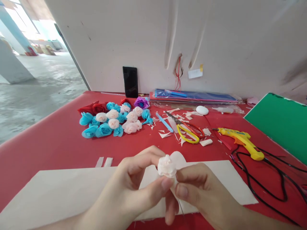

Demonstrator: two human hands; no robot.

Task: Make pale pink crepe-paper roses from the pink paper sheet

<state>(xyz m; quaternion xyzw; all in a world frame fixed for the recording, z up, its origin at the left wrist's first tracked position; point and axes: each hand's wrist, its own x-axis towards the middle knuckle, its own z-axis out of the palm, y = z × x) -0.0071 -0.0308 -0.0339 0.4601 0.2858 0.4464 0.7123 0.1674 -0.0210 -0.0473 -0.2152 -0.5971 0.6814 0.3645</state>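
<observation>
Between my hands is a small pale pink-white paper rose [167,166], upright, with a thin wire stem pointing down below it. My left hand [141,185] is closed around the flower, thumb pressed at its lower edge and fingers curled behind. My right hand [199,188] pinches the flower's base from the other side, thumb and forefinger together. A rounded pale petal [178,157] shows just behind the rose; whether it is attached cannot be seen. Beneath both hands lies a cream paper sheet [69,188]. Two short pale strips [108,162] rest beyond its back edge.
Finished paper roses [104,130] in blue, pink, red and purple cluster at back left. Scissors [188,132], a light-blue pen-like stick [164,122] and scraps lie centrally. A yellow glue gun [242,142] with black cord sits right, near a green board [283,124]. A phone [130,82] leans behind.
</observation>
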